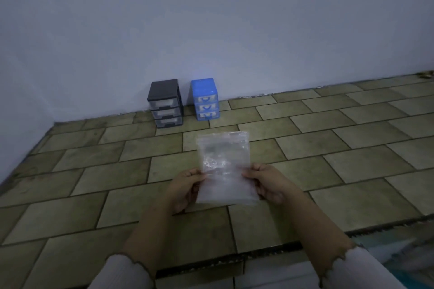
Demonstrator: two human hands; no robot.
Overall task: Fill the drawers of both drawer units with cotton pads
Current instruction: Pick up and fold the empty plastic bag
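A clear plastic bag (224, 166) with white cotton pads in it is held up above the tiled surface in the middle of the view. My left hand (185, 187) pinches its left edge and my right hand (267, 185) pinches its right edge. Far behind, against the wall, stand two small three-drawer units: a black drawer unit (165, 103) on the left and a blue drawer unit (205, 98) on the right. All their drawers look pushed in.
The tiled surface (328, 148) stretches from the wall to a front edge near my forearms. A wall corner lies at the far left. Something pale and blurred (404, 251) lies below the edge at the lower right.
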